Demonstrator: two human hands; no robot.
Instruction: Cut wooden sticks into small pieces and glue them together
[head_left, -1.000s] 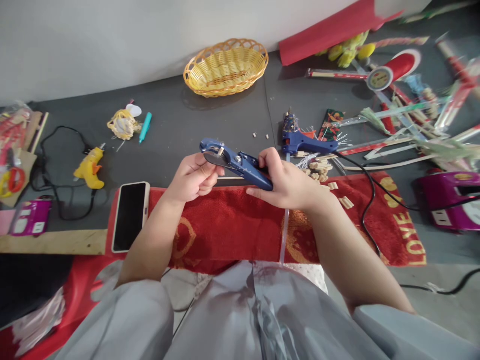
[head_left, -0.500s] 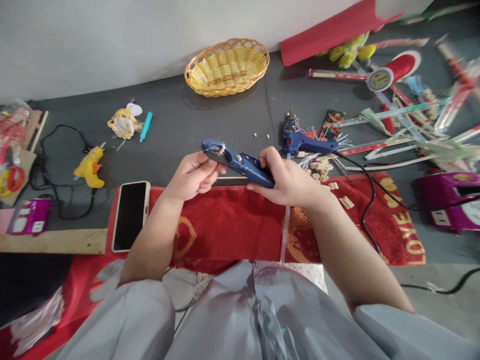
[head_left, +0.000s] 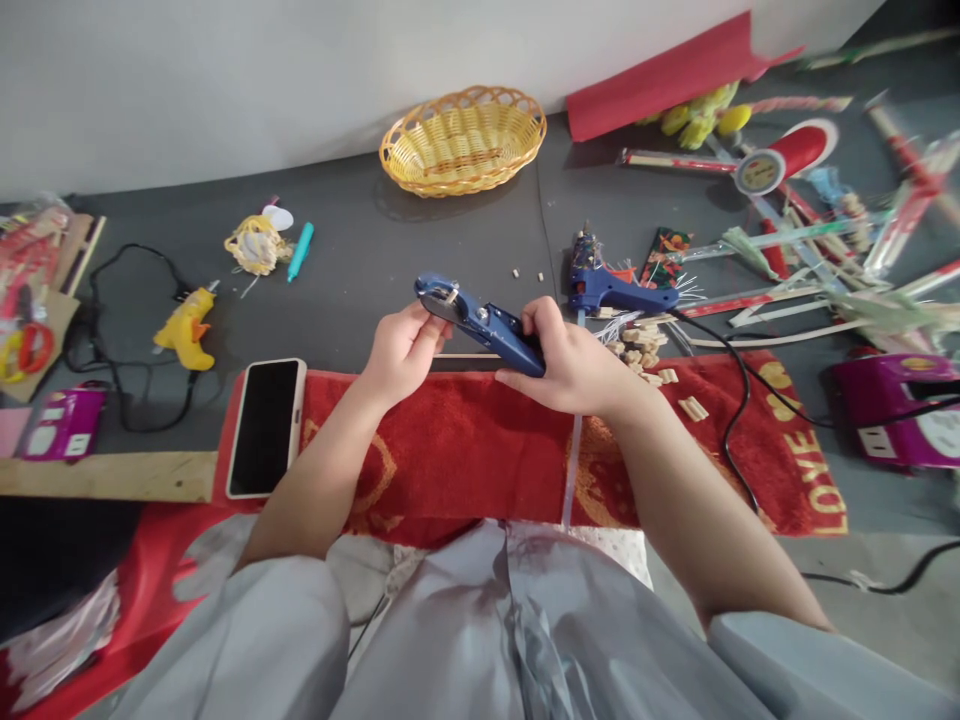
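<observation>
My right hand (head_left: 566, 355) is wrapped round the handles of blue pruning shears (head_left: 495, 328), held over the near edge of the dark tabletop. Their jaws point to the left, at my left hand (head_left: 405, 350). Its fingers are pinched just under the jaws on a thin pale wooden stick (head_left: 452, 296), whose end shows between the blades. The rest of that stick is hidden by the fingers and the tool. Beyond the shears, two small cut wood bits (head_left: 528, 275) lie on the table.
A wicker basket (head_left: 463, 190) stands by the wall. Right of my hand lie a blue glue gun (head_left: 626, 292), wood pieces (head_left: 641, 340) and a red ribbon spool (head_left: 799, 150). A red towel (head_left: 465, 440) covers the front edge; a phone (head_left: 264, 428) and yellow glue gun (head_left: 186, 328) are left.
My left hand and the jaws of the shears have shifted slightly to the right. The whole view has also moved a little. Both hands keep their grip.
</observation>
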